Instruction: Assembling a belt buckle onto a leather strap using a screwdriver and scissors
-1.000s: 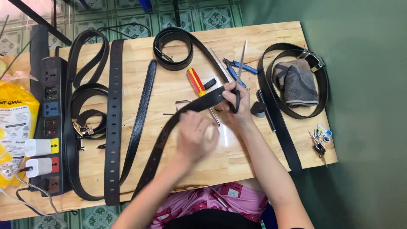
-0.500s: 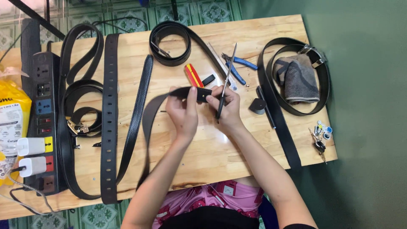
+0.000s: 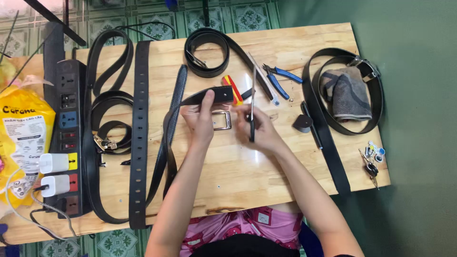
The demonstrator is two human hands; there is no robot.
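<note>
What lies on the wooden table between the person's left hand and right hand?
In the head view, a rectangular silver metal buckle lies between the left hand and the right hand, below the black leather belt end.

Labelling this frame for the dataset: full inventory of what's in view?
belt in hand: 1, black, table centre, end held up, rest trails to front edge
buckle: 1, silver, between the hands
thin tool: 1, dark, in right hand
other belts: several, black, left side, top centre, right side
pliers: 1, blue handles, right of centre
red-yellow tool: 1, by the belt end
cloth: 1, grey, inside right belt loop
keys: 1 bunch, right edge
power strip: 1, black, far left, two white chargers
bag: 1, yellow, left edge
table: 1, wood
left hand: holds belt end
right hand: holds thin tool
</note>
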